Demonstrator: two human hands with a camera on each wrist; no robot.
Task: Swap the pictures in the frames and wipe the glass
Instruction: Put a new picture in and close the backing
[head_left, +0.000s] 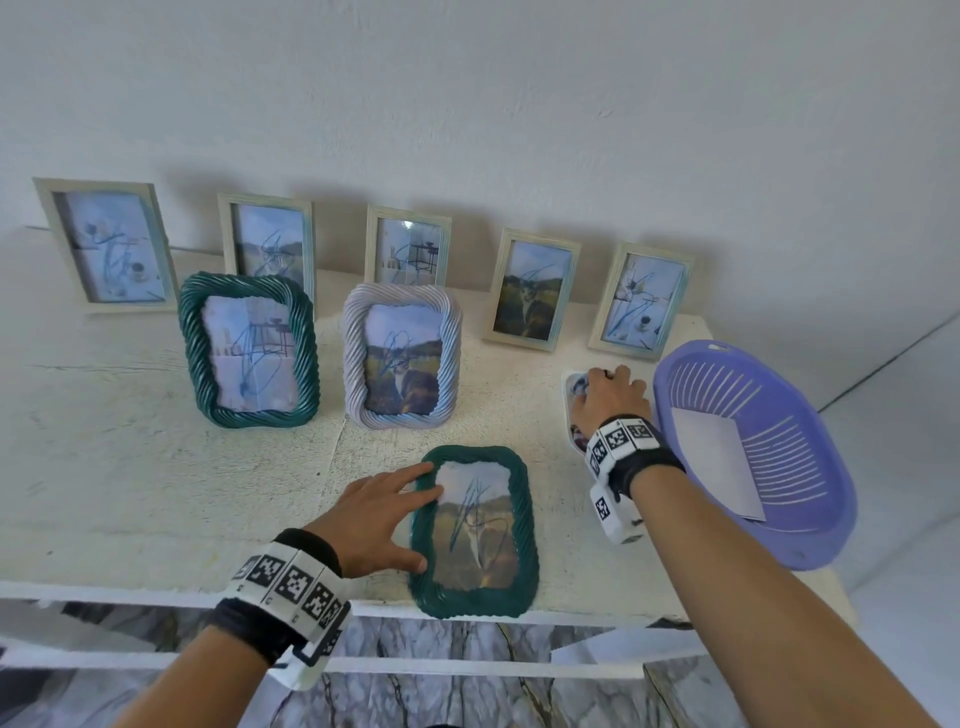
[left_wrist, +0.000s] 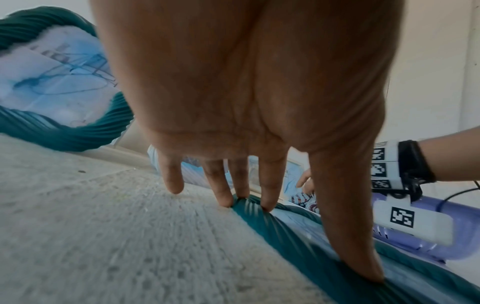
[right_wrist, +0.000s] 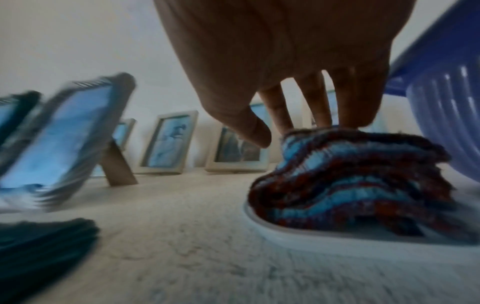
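Observation:
A dark green twisted-rim frame (head_left: 525, 519) lies flat near the table's front edge, and its glass carries blue scribbles over a cat picture. My left hand (head_left: 410, 514) rests on the frame's left rim with fingers spread straight; in the left wrist view the fingertips (left_wrist: 267, 206) press that green frame (left_wrist: 298, 246). My right hand (head_left: 597, 387) reaches down onto a folded striped cloth (right_wrist: 350, 181) lying on a small white tray (right_wrist: 298, 236). Its fingertips (right_wrist: 322, 122) touch the cloth's top, while the thumb stays clear of the cloth.
A second green frame (head_left: 249, 353) and a lilac frame (head_left: 402, 358) stand mid-table. Several pale wooden frames (head_left: 535, 291) lean along the wall. A purple slotted basket (head_left: 670, 395) holding white paper (head_left: 717, 462) sits right of the cloth. The table edge (head_left: 156, 587) is near me.

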